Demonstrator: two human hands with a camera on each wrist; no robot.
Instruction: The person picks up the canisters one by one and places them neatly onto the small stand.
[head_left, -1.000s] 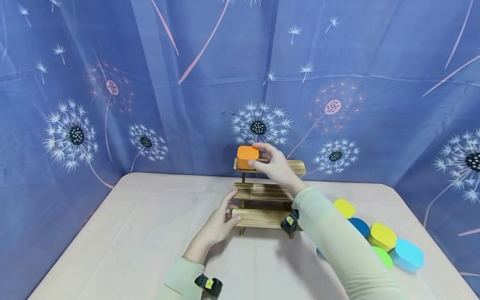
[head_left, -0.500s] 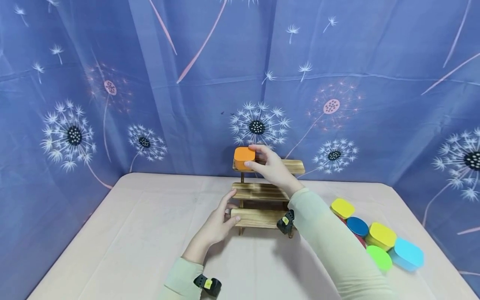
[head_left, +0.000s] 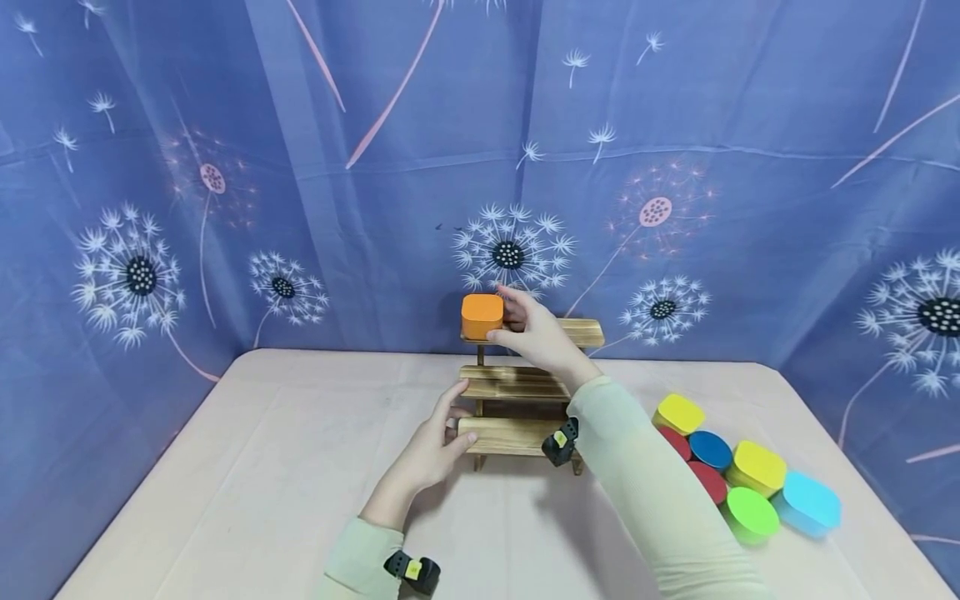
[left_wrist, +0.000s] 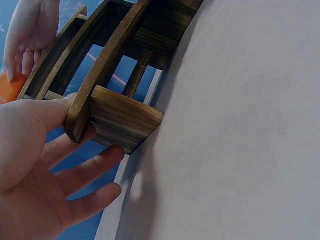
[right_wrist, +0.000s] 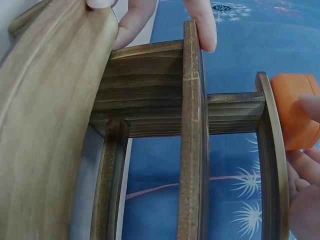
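Observation:
A three-tier wooden stand (head_left: 517, 383) stands on the table. On the left end of its top tier sits an orange rounded-square block (head_left: 482, 315). My right hand (head_left: 543, 340) holds that block from its right side, thumb in front and fingers behind. My left hand (head_left: 426, 450) grips the stand's left side, its thumb at the lowest tier and a finger reaching the middle one. In the left wrist view, the left thumb (left_wrist: 50, 111) lies against a tier's end and the other fingers spread below. The right wrist view shows the orange block (right_wrist: 292, 112) against the top tier.
Right of the stand lies a cluster of coloured blocks: yellow (head_left: 757, 468), dark blue (head_left: 710, 450), red (head_left: 707, 482), green (head_left: 752, 514) and light blue (head_left: 807, 502). A blue dandelion-print curtain (head_left: 405, 250) hangs behind the pale table (head_left: 247, 492).
My right hand and the orange block have shifted slightly left along the top tier. The head view has turned a little, showing more of the red blocks. The left hand keeps its place.

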